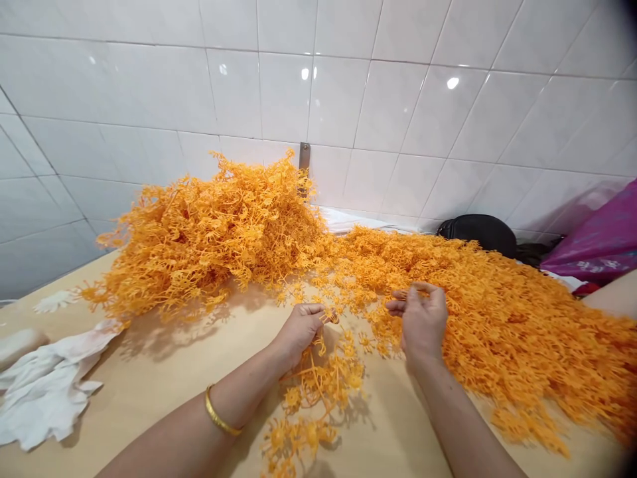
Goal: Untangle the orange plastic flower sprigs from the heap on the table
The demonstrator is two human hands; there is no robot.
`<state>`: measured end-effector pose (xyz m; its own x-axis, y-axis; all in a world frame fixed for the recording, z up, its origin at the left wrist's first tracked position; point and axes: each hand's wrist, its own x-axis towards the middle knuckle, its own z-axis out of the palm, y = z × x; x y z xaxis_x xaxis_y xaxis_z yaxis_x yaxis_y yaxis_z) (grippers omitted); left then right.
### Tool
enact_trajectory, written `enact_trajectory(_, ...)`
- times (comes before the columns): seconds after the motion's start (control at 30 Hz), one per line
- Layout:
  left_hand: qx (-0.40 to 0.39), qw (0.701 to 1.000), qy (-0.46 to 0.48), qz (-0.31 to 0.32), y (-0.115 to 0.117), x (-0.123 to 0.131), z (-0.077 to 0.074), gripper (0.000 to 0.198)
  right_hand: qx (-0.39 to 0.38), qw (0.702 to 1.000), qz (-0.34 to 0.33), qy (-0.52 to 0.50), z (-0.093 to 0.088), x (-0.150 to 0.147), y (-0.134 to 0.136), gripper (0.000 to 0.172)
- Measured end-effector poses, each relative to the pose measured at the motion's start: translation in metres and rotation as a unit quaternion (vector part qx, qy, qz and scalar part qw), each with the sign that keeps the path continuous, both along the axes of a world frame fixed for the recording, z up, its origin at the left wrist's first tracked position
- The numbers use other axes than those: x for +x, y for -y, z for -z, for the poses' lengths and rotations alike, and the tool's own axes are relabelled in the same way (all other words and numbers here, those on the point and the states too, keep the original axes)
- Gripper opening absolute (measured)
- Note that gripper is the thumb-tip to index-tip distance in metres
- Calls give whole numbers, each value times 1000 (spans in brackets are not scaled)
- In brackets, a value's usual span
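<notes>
Left hand [300,332] nearly closed, fingers curled around a strand of orange plastic sprigs [318,392], with a gold bangle [221,413] on that wrist. Loose sprigs trailing from the grip down onto the worktop [159,378]. Right hand [423,325] just beside it, raised and half closed, thumb and fingertips drawn together above the sprigs; any hold on a thin piece there impossible to tell from this view.

Beyond both hands, a tall tangled mound [213,232] against the wall, running into a wide, thick spread [512,318] across the right of the pale wooden worktop. At its left end, a crumpled white cloth [44,388] and a pale block [17,346], both too plain to name more closely.

Along the back, a white sheet [348,220], a black bag [478,232] and a magenta plastic bag [597,232]. A bare forearm [613,293] at the right edge, its owner out of view. Above everything, glossy white wall tiles [338,86] with a metal bracket [304,162] fixed at the foot of the wall.
</notes>
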<state>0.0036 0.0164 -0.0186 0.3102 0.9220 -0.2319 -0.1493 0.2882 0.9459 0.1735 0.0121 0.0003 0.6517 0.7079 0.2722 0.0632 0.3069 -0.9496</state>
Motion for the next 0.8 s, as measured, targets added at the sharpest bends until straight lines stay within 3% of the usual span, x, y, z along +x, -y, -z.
enact_trajectory(0.1, 15, 1000, -2, -19, 0, 0, 1, 21, 7, 984, -133, 121, -2, -14, 10, 23)
enact_trajectory(0.2, 12, 999, 14, -27, 0, 1, 1, 18, 11, 931, -251, 264, -3, -34, 19, 23)
enact_trajectory(0.3, 4, 998, 59, -10, 0, 1, 1, 11, 4, 876, -308, 372, -1, -44, 23, 25)
enact_trajectory(0.37, -3, 998, 63, 2, 1, 0, 0, 11, -2, 861, -319, 397, 1, -46, 23, 24)
enact_trajectory(0.47, 15, 999, 29, 26, 0, -3, -1, 14, 6, 876, -316, 363, 5, -46, 22, 18)
enact_trajectory(0.6, 34, 997, 9, 62, 0, -5, -2, 24, 8, 932, -283, 228, 5, -41, 18, 18)
enact_trajectory(0.73, 3, 998, -4, 58, 0, -6, -3, 26, 15, 991, -103, 86, 2, -14, 6, 19)
enact_trajectory(0.8, 2, 999, 25, 37, -2, -7, -2, 25, 20, 999, -3, 37, 2, 4, 0, 19)
